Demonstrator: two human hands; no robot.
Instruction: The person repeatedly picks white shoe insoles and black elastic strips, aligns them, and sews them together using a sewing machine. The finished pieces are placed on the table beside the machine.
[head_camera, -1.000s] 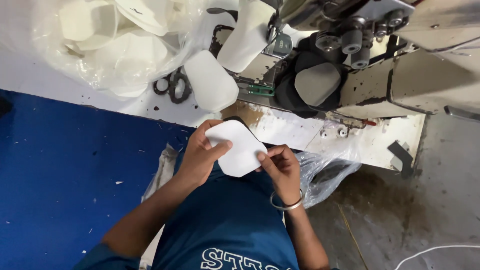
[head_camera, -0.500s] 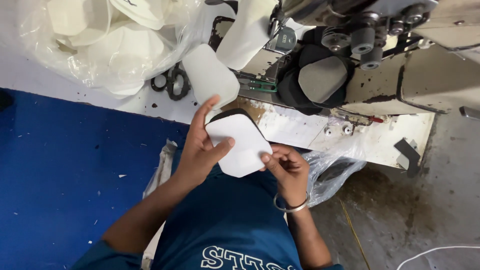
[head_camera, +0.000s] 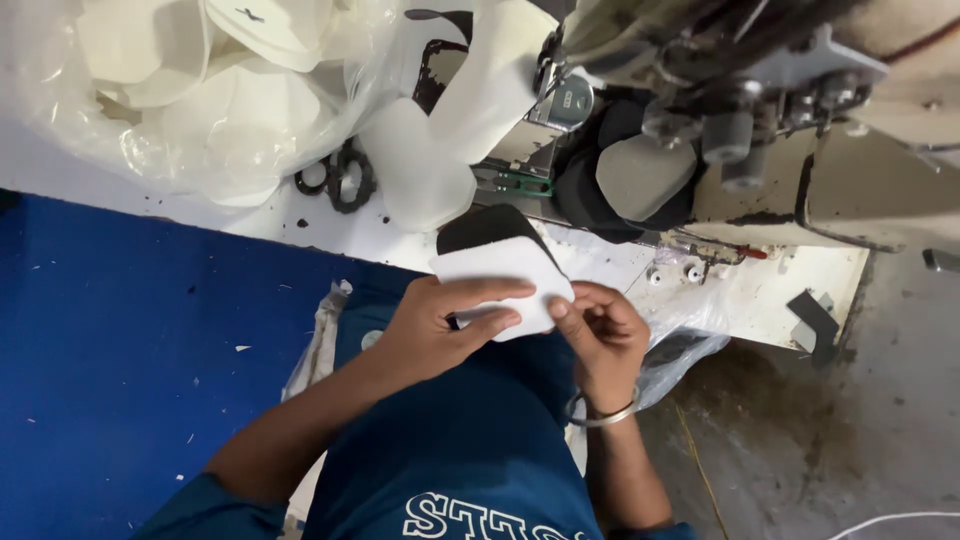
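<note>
Both hands hold a white, rounded-corner fabric panel (head_camera: 505, 285) over the lap, just off the near edge of the white sewing table (head_camera: 770, 300) — left hand (head_camera: 440, 325) pressing it flat, right hand (head_camera: 600, 335) pinching its corner. Edges are best aligned squarely with the black piece (head_camera: 485, 225) behind it.

A white foam piece (head_camera: 505, 280) backed by a black layer (head_camera: 485, 226), black scissors (head_camera: 338, 180), a blue floor mat (head_camera: 120, 340), a white bench (head_camera: 760, 300).
</note>
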